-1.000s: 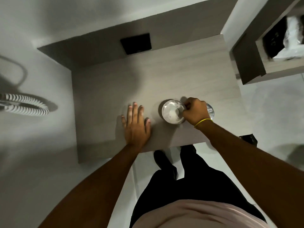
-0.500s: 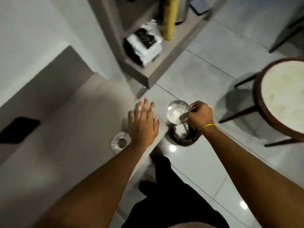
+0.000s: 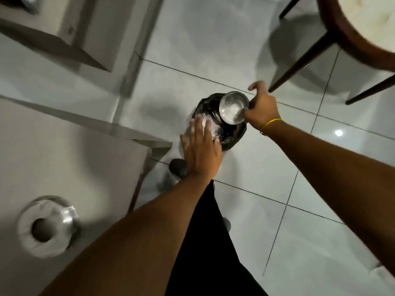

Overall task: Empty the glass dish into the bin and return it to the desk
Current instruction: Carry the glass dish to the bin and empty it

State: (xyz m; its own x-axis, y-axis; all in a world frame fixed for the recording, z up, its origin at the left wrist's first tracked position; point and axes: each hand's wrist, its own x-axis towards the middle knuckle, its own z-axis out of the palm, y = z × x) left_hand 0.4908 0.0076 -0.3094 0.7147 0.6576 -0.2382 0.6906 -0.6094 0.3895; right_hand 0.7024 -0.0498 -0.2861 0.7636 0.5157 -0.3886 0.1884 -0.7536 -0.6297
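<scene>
Emptying step in hand, judged from how things lie: glass dish held above the bin, tipped so the open side faces the camera and somewhat toward 9 o'clock, pale powdery contents clinging inside. Right hand at the dish's 3 o'clock edge, thumb and fingers pinched on the rim, index finger lifted clear toward 12 o'clock; yellow band on that wrist. Left hand flat and spread, holding nothing, hovering at the bin's 8 o'clock side, fingertips overlapping the bin's opening in this view; touching or only above it, cannot tell. Bin lined with a dark bag, standing on the tiled floor, with some white stuff already visible inside near the left fingertips. Desk off at 9 o'clock from the bin, corner pointing toward it; a second glass piece, blurred, sitting near the desk's 7 o'clock area. Chair with dark legs at 1 o'clock, well apart from the bin. Dish not yet fully upended, so probably only partway through the pour. Next move likely calls for rolling the wrist further to turn the mouth straight down over the bag, perhaps a tap or shake to loosen the clinging powder, keeping the rim inside the bin's outline to avoid scattering onto the tiles. After that, a swing back toward 9 o'clock and a set-down on a bare patch of desk.
</scene>
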